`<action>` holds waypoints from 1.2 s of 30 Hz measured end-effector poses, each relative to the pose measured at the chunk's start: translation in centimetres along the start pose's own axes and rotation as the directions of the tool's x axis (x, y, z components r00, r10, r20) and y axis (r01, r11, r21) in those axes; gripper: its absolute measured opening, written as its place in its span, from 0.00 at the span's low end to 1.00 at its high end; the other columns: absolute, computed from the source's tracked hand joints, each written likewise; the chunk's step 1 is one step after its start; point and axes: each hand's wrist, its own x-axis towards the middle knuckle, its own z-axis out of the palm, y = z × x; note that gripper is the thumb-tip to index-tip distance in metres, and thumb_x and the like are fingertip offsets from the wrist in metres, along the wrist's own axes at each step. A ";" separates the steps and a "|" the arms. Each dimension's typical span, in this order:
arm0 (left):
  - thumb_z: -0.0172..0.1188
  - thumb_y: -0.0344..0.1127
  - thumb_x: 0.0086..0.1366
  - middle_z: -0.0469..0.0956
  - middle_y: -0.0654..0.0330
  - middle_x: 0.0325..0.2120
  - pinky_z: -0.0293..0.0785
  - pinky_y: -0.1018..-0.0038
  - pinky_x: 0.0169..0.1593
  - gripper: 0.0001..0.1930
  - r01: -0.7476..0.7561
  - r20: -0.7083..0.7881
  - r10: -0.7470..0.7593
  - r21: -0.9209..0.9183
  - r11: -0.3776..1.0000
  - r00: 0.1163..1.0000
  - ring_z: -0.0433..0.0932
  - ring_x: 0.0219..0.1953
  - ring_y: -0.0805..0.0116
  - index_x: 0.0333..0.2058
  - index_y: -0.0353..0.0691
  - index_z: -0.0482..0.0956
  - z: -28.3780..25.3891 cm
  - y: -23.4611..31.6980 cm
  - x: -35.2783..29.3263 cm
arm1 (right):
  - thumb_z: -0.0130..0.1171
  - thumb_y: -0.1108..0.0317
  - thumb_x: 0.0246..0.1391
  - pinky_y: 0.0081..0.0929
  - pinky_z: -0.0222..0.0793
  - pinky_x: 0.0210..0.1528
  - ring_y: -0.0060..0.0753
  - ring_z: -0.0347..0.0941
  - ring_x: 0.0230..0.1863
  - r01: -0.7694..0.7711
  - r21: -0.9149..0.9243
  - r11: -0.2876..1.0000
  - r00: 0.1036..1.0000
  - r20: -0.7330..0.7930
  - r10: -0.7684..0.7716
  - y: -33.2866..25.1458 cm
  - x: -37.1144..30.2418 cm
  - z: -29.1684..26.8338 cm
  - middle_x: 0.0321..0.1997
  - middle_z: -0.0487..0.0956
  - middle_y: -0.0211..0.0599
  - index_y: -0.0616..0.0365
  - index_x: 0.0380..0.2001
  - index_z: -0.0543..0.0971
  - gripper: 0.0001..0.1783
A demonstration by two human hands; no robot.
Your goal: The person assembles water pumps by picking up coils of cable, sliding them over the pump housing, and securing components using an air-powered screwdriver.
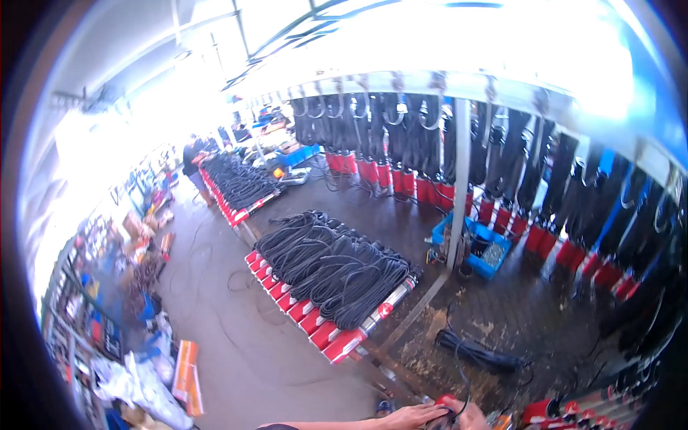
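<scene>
Nearest the camera, at the lower edge of the head view, the left hand (pixel 414 416) and right hand (pixel 471 417) meet around a red piece (pixel 446 399). The frame cuts off the lower part of both hands, and the piece's underside is hidden behind fingers and edge; blur softens what remains. The left forearm (pixel 337 426) comes in low from the left, nearly level, its fingers reaching right toward the piece. The right hand sits just beside it, knuckles up, fingers bent. I cannot tell whether either grip is closed on the piece or only touching it.

The piece shows a rounded, bright red top between the hands, and a thin black cable (pixel 467 380) arches up beside it. Beyond, on the dark floor (pixel 545 315), lies a loose black cable bundle (pixel 476 351). To the right, red-ended cylinders (pixel 545 411) run partly out of frame. Farther left, black cable coils (pixel 330 269) lie heaped over a row of red-ended units (pixel 337 344).
</scene>
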 end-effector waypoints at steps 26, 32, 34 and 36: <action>0.50 0.47 0.72 0.81 0.36 0.30 0.74 0.53 0.40 0.24 0.828 0.292 -0.776 -0.152 0.540 0.559 0.82 0.39 0.39 0.33 0.27 0.81 5.9 -9.0 12.7 | 0.69 0.51 0.56 0.34 0.73 0.51 0.31 0.72 0.49 0.137 0.558 0.818 0.606 -0.701 0.376 9.9 10.0 -0.8 0.49 0.75 0.43 0.68 0.54 0.65 0.37; 0.51 0.43 0.71 0.81 0.38 0.28 0.72 0.56 0.38 0.22 0.830 0.369 -0.752 -0.115 0.546 0.546 0.83 0.34 0.50 0.34 0.24 0.79 7.9 -9.9 9.6 | 0.69 0.37 0.50 0.35 0.70 0.58 0.38 0.68 0.60 -0.059 0.549 0.834 0.660 -0.605 0.445 13.1 9.2 1.1 0.61 0.69 0.58 0.80 0.67 0.48 0.64; 0.51 0.43 0.71 0.82 0.40 0.30 0.72 0.58 0.38 0.21 0.870 0.408 -0.771 -0.161 0.466 0.489 0.83 0.34 0.55 0.34 0.24 0.79 7.5 -11.4 8.7 | 0.68 0.43 0.55 0.32 0.73 0.51 0.33 0.70 0.54 0.075 0.604 0.793 0.728 -0.577 0.371 11.1 8.6 1.5 0.53 0.73 0.52 0.82 0.57 0.58 0.50; 0.51 0.45 0.71 0.83 0.40 0.33 0.73 0.58 0.41 0.23 0.859 0.435 -0.745 -0.165 0.485 0.505 0.83 0.38 0.55 0.36 0.24 0.80 8.4 -11.5 9.7 | 0.65 0.39 0.55 0.34 0.72 0.51 0.35 0.71 0.54 0.099 0.504 0.858 0.765 -0.590 0.258 15.8 9.2 0.0 0.53 0.74 0.56 0.83 0.57 0.58 0.53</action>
